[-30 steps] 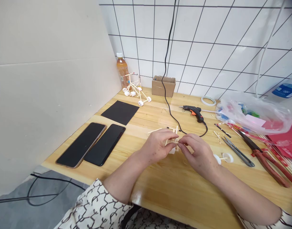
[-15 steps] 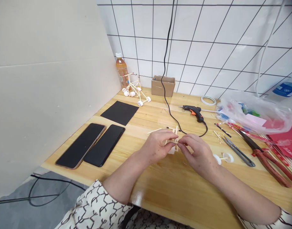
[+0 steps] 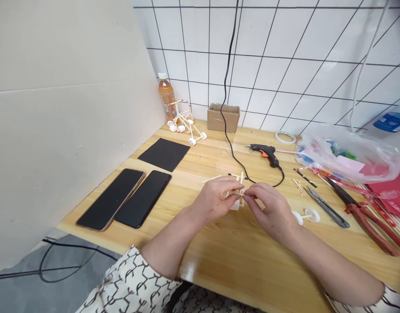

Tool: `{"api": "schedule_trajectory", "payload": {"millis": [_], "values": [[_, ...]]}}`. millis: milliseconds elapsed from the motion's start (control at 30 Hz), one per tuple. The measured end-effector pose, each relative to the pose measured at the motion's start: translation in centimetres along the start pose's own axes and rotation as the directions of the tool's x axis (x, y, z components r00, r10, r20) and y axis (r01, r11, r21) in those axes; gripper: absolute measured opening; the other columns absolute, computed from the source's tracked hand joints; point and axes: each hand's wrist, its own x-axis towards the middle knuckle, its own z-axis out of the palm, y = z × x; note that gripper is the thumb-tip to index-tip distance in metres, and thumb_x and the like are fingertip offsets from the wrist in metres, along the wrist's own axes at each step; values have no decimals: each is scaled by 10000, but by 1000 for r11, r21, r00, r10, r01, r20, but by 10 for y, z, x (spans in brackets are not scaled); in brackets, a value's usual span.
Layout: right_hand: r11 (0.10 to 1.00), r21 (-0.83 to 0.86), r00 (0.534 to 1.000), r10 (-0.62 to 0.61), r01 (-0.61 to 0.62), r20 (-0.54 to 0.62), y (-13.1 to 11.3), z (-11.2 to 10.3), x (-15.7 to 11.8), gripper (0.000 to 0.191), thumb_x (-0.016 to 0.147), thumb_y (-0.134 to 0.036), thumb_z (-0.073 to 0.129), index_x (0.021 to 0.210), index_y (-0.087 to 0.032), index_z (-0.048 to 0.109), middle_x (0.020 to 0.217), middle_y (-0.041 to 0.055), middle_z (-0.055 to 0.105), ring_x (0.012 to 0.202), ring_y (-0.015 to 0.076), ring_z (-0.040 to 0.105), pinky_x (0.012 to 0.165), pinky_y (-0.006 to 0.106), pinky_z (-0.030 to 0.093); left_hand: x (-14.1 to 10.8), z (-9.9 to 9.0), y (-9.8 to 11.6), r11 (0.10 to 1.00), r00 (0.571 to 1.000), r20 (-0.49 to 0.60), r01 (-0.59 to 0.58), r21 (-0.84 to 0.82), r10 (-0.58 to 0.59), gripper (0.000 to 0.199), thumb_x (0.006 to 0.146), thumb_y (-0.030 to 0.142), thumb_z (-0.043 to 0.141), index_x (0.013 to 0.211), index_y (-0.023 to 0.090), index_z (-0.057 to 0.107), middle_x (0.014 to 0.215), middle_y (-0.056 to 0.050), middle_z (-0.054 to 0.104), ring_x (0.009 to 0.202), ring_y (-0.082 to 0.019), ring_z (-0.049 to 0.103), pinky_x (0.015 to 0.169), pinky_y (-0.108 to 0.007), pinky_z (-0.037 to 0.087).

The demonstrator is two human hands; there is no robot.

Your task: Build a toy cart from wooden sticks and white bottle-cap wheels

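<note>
Over the middle of the wooden table (image 3: pixel 216 248), my left hand (image 3: pixel 216 198) and my right hand (image 3: pixel 268 206) meet with their fingertips almost touching. Both pinch a short pale stick (image 3: pixel 239 194) between thumb and forefinger. Just behind and below the fingers stands a small frame of pale sticks (image 3: pixel 242 178) with a white wheel (image 3: pixel 234 205), partly hidden by my left hand. To the right of my right hand lies a pair of white wheels joined by a stick (image 3: pixel 307 216).
Two phones (image 3: pixel 110 199) and a black sheet (image 3: pixel 164 154) lie left. Behind are a stick model (image 3: pixel 183 119), a bottle (image 3: pixel 167 98) and a cardboard box (image 3: pixel 223 118). A glue gun (image 3: pixel 267 153), tweezers-like snips (image 3: pixel 327 208), pliers (image 3: pixel 363 217) and a plastic bag (image 3: pixel 353 152) lie right.
</note>
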Motion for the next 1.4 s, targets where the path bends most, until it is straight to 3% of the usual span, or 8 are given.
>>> {"api": "schedule_trajectory", "payload": {"millis": [733, 1400], "values": [[1000, 10, 1000, 13, -13, -17, 2, -1, -3, 33, 818, -185, 534, 819, -204, 561, 788, 51, 624, 736, 181, 590, 655, 315, 470, 0, 0, 2, 1000, 1000, 7, -1, 19, 1, 167, 764, 160, 597, 912, 137, 672, 895, -88, 699, 846, -180, 657, 779, -299, 536], [1000, 14, 1000, 13, -13, -14, 1, -1, 0, 78, 843, -178, 506, 779, -196, 545, 745, 46, 608, 697, 171, 564, 625, 305, 449, 0, 1, 2, 1000, 1000, 0, 8, 14, -8, 164, 752, 145, 609, 902, 132, 674, 883, -88, 699, 835, -180, 656, 771, -292, 531]]}}
